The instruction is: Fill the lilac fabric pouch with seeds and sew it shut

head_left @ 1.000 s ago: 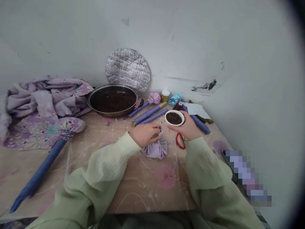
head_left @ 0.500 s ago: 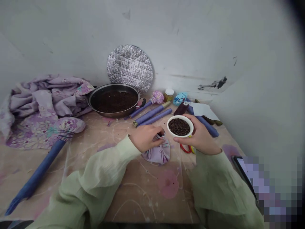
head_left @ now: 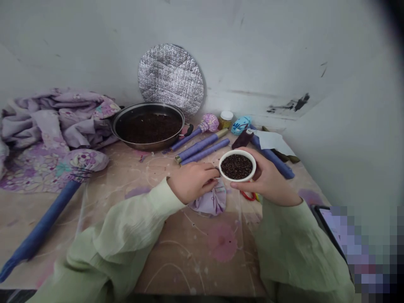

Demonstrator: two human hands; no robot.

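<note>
The left hand (head_left: 194,181) is gripping the gathered neck of a lilac cloth pouch (head_left: 211,200), its fingers curling nearly closed around the fabric; the pouch is resting on the patterned table cover (head_left: 176,252). The right hand (head_left: 268,176) is holding a white cup (head_left: 221,169) of dark grains (head_left: 237,166), thumb and fingers spreading to the cup's width and clasping its wall. The cup is tilting toward the person, just beside the left fingertips and above red-handled scissors (head_left: 248,195). Beyond the hands, blue-wrapped sticks (head_left: 202,145) are lying between the cup and a wide pan (head_left: 145,145) of dark material. A silvery disc (head_left: 172,80) is leaning against the wall behind the pan. A dark thread spool (head_left: 243,139) is lying behind the cup, near a white-lidded jar (head_left: 225,121).
</note>
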